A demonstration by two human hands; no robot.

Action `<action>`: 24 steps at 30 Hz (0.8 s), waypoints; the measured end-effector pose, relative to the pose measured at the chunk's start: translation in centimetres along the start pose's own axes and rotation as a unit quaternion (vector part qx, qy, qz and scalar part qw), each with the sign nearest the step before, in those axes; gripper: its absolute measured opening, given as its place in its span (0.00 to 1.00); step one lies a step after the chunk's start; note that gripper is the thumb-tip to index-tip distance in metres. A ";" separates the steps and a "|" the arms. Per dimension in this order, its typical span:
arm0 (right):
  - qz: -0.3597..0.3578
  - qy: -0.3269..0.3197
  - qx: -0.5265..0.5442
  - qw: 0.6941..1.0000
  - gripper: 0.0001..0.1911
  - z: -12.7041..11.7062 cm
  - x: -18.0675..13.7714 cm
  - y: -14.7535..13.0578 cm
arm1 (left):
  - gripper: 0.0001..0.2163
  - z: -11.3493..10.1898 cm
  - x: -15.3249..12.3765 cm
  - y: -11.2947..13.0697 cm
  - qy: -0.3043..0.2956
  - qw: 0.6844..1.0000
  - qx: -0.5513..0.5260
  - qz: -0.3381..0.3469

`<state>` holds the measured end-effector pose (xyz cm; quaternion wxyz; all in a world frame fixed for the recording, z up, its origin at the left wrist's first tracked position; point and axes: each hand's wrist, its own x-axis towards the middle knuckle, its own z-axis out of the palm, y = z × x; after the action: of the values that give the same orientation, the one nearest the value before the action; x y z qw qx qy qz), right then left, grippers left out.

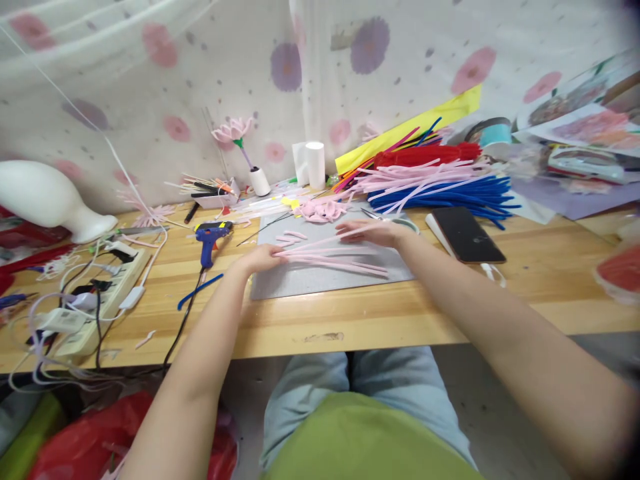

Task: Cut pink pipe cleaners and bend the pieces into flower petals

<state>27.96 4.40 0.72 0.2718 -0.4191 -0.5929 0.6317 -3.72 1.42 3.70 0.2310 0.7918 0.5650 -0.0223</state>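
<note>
My left hand is closed around one end of several pale pink pipe cleaners, which fan out to the right above the grey board. One of these stems slants up across my right hand. That hand is slightly blurred, its fingers stretched leftward and apart, with the stem against it. Behind my left hand lie short pink pieces on the board. Farther back is a heap of pink bent petal shapes. Scissors lie partly hidden behind my right hand.
A blue glue gun stands left of the board, near a loaded power strip. Bundles of red and blue pipe cleaners lie at the back right. A phone rests to the right. A pink flower stands behind.
</note>
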 end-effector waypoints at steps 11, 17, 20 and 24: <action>-0.023 -0.063 -0.475 0.878 0.33 4.7 0.0 -2.2 | 0.21 -0.4 1.2 1.6 0.036 0.968 0.240 -0.063; -0.087 0.071 -0.580 0.807 0.15 5.9 1.0 -0.1 | 0.19 0.9 0.5 0.1 0.050 0.982 0.180 -0.004; -0.108 0.064 -0.562 0.818 0.15 5.3 1.0 0.5 | 0.18 1.1 0.2 -0.6 0.046 0.991 0.126 0.015; -0.137 0.077 -0.544 0.824 0.15 4.6 0.8 0.1 | 0.14 0.3 -0.3 0.1 0.125 0.989 0.070 0.026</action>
<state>23.68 2.68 0.20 0.1280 -0.4607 -0.8688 0.1288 -3.70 1.02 3.56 0.1031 0.8169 0.5659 0.0437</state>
